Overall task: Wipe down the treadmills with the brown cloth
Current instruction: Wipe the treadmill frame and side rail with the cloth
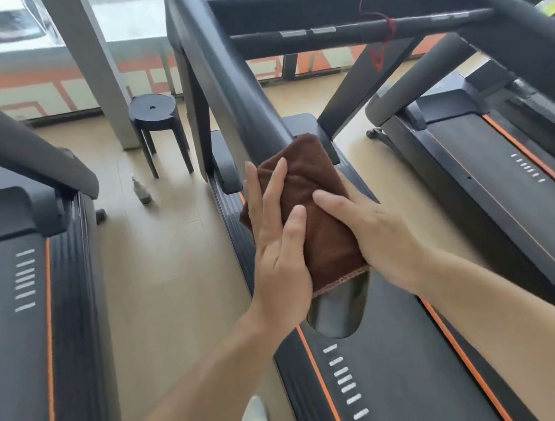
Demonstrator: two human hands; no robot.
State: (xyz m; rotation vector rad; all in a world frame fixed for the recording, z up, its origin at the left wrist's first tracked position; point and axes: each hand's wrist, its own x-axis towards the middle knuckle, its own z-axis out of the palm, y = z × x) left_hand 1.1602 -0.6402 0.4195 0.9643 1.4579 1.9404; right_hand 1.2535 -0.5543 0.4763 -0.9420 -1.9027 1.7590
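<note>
One head-worn camera looks forward and steeply down from above, close over the left hand (277,240) and right hand (372,235), which sit mid-frame with both forearms running in from the bottom edge. Its wide angle bends the edges. Beyond the hands the middle treadmill (385,385) stretches away toward a window (51,22); further treadmills flank either hand.

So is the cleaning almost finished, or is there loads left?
Hard to call anything finished; no part looks clearly wiped. Right now the brown cloth is wrapped over the middle treadmill's handrail, with the left hand pressing it flat-fingered and the right hand holding it from the other side. The left treadmill and the right treadmill sit untouched, so probably lots left.
</note>
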